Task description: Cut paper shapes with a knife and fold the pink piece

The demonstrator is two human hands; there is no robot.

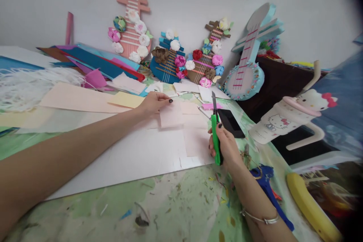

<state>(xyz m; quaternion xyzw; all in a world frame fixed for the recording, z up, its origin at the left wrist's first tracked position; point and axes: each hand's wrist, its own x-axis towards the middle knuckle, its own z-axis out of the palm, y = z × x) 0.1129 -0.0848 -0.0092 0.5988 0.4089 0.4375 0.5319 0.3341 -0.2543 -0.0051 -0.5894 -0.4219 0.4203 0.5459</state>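
My left hand (154,102) is closed in a pinch at the upper left corner of a small pale pink paper square (171,115). More pale pink paper pieces (196,141) lie beside and under it on a large white board (127,159). On the right, my right hand (225,143) is wrapped round a green utility knife (216,136). Its blade points up and away from me, apart from the paper square. Just beyond that hand, a black phone (231,123) lies flat on the table.
Decorated cardboard instruments (133,26) lean on the wall. Coloured sheets (102,62) and white shredded paper (31,83) are heaped at left. To the right are a white tumbler (279,119), a blue glue gun (265,183) and a yellow banana-shaped object (310,206). Scraps litter the green tablecloth (170,204).
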